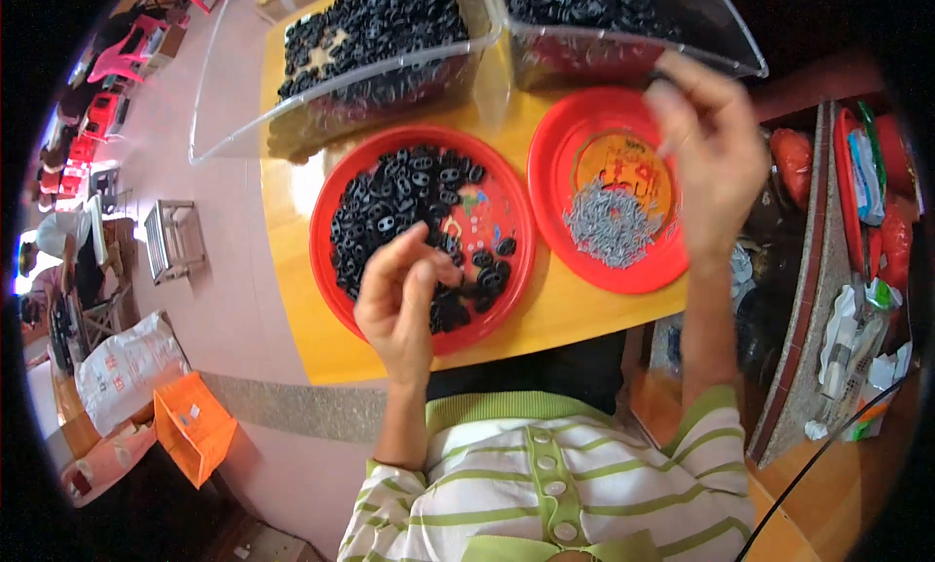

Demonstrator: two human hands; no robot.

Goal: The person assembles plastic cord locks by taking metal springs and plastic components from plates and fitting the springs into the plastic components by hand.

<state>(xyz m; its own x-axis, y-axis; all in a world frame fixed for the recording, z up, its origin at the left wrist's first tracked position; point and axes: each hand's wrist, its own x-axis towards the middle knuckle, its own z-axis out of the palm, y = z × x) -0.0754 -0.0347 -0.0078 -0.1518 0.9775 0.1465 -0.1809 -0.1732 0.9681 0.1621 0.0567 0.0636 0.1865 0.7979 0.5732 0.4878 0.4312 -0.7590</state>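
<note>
My left hand is above the near part of a red round plate. Its fingers are curled in toward the thumb, and what they hold, if anything, cannot be made out. Small black oval plastic pieces with two holes are heaped on that plate. To its right, a second red plate bears a pile of small grey metal pins. My right hand is raised over that plate's right edge, close to a clear bin's front wall. Motion blurs its fingers, with a dark spot at their tips.
Two clear plastic bins of black pieces stand at the back, left and right, on a yellow table. A ledge with packets is at right. On the floor at left are an orange crate, a white sack and a metal stool.
</note>
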